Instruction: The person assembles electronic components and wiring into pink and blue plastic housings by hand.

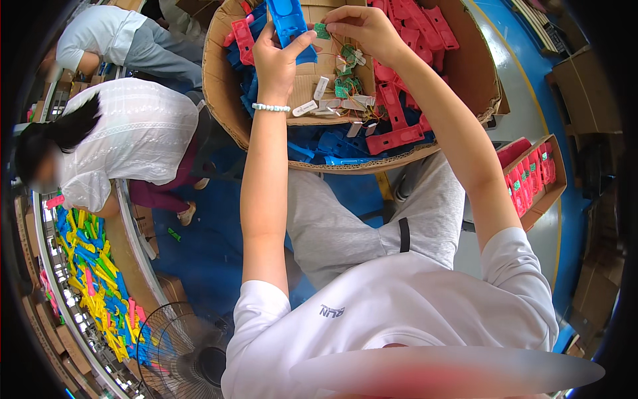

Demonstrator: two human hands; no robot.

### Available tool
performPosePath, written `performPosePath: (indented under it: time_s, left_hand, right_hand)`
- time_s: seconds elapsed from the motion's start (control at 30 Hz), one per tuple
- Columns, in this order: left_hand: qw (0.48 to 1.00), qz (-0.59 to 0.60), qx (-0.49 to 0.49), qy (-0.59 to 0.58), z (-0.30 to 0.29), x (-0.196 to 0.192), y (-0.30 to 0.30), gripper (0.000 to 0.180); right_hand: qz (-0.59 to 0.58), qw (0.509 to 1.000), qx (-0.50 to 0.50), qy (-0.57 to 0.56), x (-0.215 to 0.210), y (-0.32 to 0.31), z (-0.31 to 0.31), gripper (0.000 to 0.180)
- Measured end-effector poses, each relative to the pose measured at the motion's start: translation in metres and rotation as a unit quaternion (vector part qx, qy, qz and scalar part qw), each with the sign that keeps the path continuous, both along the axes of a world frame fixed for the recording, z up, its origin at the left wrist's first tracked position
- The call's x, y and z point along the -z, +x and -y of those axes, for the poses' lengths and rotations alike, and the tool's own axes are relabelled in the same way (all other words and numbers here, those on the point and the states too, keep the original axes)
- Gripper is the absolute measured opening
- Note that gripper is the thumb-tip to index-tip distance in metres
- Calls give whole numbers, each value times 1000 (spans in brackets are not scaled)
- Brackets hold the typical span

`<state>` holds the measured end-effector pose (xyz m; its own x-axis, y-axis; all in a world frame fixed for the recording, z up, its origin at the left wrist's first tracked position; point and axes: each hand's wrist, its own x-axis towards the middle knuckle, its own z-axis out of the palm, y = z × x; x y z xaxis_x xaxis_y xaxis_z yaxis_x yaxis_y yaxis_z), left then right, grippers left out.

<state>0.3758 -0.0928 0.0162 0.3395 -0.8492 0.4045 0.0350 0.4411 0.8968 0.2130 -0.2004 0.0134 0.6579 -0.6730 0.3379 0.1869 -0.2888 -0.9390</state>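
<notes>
The person's left grip [276,63] is closing around the lower end of a blue plastic housing [287,12], the thumb lying across its edge. The right grip [369,30] is pinching a small green circuit board [321,30] between thumb and fingertips, just beside the housing; whether wires are hanging from that board is too small to tell. The step in hand appears to be fitting: the board is sitting outside the housing, apparently not yet seated. The next move is probably calling for the left grip to be steadying the housing while the right is turning the board to match its recess, keeping any leads from being trapped.

Below the grips, a cardboard panel [302,86] is carrying more wired green boards [347,86] and white plastic pieces [321,88]. Around it, red housings [394,110] and blue parts [339,143] are filling a large cardboard box [222,86]. Farther right, a smaller carton [555,181] is holding a row of red housings, some showing green boards.
</notes>
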Motion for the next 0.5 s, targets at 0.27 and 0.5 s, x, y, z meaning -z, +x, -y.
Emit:
performPosePath:
  time_s: [0.27,0.5]
  left_hand:
    - [998,-42,-33,-33,0,1,0,29]
    - [998,-60,0,-20,-2,0,6,33]
  right_hand:
    - [-25,990,-1,138,2,3,-10,14]
    - [80,997,-10,-17,17,12,-7,15]
